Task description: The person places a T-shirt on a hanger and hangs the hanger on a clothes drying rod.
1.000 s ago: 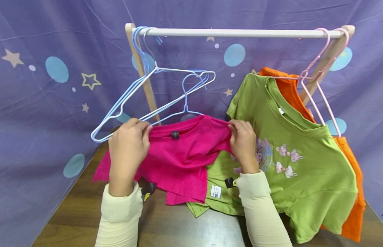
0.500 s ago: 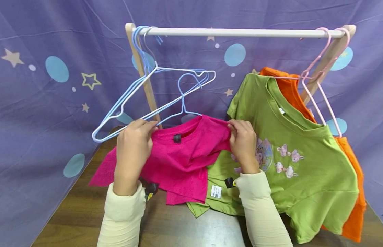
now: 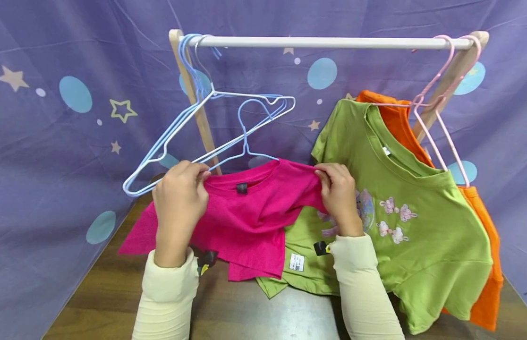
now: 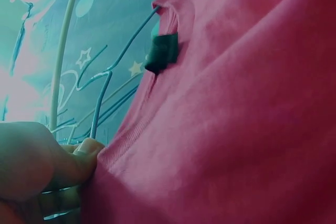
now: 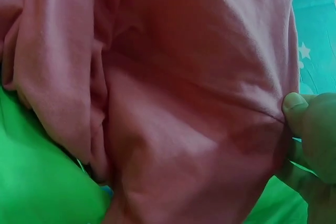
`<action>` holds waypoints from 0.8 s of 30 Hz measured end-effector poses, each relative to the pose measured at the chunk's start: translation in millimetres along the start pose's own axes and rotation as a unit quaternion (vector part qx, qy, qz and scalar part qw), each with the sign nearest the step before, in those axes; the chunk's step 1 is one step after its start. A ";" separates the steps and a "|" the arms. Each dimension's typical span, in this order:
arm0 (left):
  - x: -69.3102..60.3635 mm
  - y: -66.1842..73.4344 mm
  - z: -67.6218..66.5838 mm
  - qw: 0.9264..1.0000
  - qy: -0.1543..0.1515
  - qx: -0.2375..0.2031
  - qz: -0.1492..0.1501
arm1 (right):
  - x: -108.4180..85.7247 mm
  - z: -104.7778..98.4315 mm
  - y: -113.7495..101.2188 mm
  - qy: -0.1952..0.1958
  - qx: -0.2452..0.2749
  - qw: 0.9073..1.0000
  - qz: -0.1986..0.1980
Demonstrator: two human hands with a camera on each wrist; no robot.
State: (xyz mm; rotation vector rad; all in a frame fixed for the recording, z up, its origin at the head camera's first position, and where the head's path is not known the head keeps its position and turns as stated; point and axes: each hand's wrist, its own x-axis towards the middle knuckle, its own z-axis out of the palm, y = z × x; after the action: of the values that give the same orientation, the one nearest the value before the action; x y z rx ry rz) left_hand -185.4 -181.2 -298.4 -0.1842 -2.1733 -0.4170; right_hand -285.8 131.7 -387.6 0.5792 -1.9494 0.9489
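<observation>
A magenta T-shirt [image 3: 242, 222] with a black neck label [image 3: 242, 188] is stretched between both hands. Inside its neckline sits a blue wire hanger [image 3: 245, 141], hook up; the lower part is hidden by cloth. My left hand [image 3: 180, 208] pinches the left shoulder beside the collar, and in the left wrist view the hanger's arm runs down behind the thumb [image 4: 88, 148]. At the other shoulder, my right hand [image 3: 339, 196] pinches the cloth near the sleeve; the thumb [image 5: 295, 107] lies on the fabric in the right wrist view.
Behind stands a rack with a white rail [image 3: 323, 43]. Blue hangers and a white hanger [image 3: 165, 146] hang at its left end. At right, a green T-shirt [image 3: 399, 264] and an orange garment [image 3: 484, 250] hang on pink hangers [image 3: 433, 137]. Below is a wooden table [image 3: 263, 316].
The blue hanger's hook has shifted left. My left hand went a little right, then slightly back left. The left sleeve spreads farther left. My right hand keeps its grip, its wrist slightly farther right.
</observation>
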 end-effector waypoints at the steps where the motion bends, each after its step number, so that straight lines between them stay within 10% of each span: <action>1: -0.1 -0.7 -0.4 1.000 0.001 -0.002 -0.001 | -0.2 -0.6 0.7 -0.001 -0.002 1.000 0.003; 24: -0.6 4.7 8.5 0.998 -0.025 -0.030 0.050 | 6.2 6.9 -41.8 -0.025 -0.065 0.996 -0.058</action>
State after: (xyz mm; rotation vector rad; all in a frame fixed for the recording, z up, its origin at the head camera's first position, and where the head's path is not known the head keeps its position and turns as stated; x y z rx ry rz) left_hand -190.2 -173.7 -302.5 -0.3391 -2.1907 -0.4259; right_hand -263.5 100.9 -368.2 0.6395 -1.9822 0.7348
